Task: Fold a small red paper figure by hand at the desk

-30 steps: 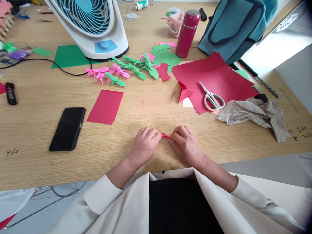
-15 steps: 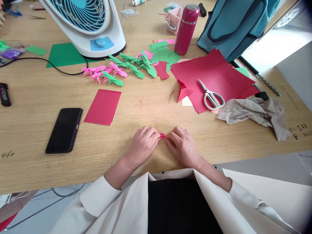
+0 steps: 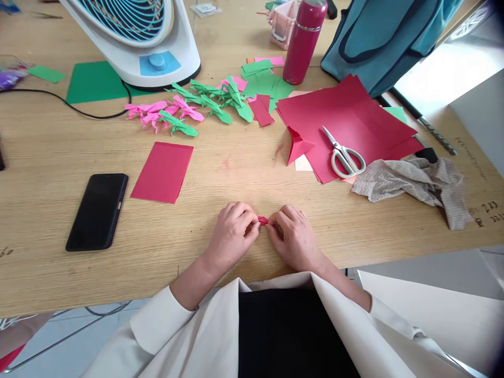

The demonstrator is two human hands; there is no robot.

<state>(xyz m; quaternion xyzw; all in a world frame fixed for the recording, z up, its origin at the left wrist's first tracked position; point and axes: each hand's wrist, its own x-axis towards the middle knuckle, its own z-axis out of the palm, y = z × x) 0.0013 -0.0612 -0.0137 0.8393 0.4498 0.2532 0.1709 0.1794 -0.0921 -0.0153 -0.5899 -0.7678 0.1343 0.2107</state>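
Red folded paper [image 3: 262,221], pink and green paper figures [image 3: 188,109], crimson sheets [image 3: 358,118], white-handled scissors [image 3: 338,147], black phone [image 3: 97,211], white fan [image 3: 183,60] with blue knob [image 3: 158,62], magenta bottle [image 3: 303,50], teal bag [image 3: 378,44], beige patterned cloth [image 3: 401,178], tan wood-grained counter [image 3: 232,181]

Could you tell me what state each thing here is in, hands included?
Left hand: pinching one end of the small red paper
Right hand: pinching the other end
Small red paper: folded
Scissors: closed, lying on red sheets
Phone: flat, screen dark
Flask: upright, capped
Fan: standing; running, can't tell
Cloth: crumpled
Blue bag: upright
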